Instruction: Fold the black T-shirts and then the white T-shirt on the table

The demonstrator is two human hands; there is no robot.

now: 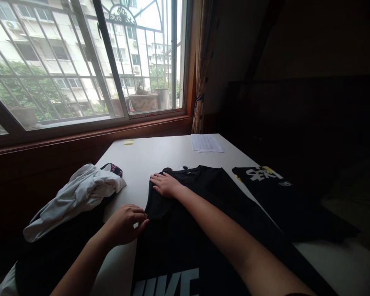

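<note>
A black T-shirt (185,242) with large grey letters lies spread on the white table (160,150), its neckline toward the far side. My left hand (128,224) is at the shirt's left edge, thumb and fingers pinched on the black cloth there. Farther up, my right hand (166,185) rests flat on the upper left shoulder area, fingers stretched out and pointing left. The right forearm crosses over the shirt and covers part of its middle. Near the left hand, the cloth edge looks folded inward.
White crumpled clothing (77,193) lies with dark cloth at the left edge. Another black garment (274,197) with white and yellow print lies on the right. Papers (206,143) and a yellow note (128,142) are at the far side, before a barred window (135,74).
</note>
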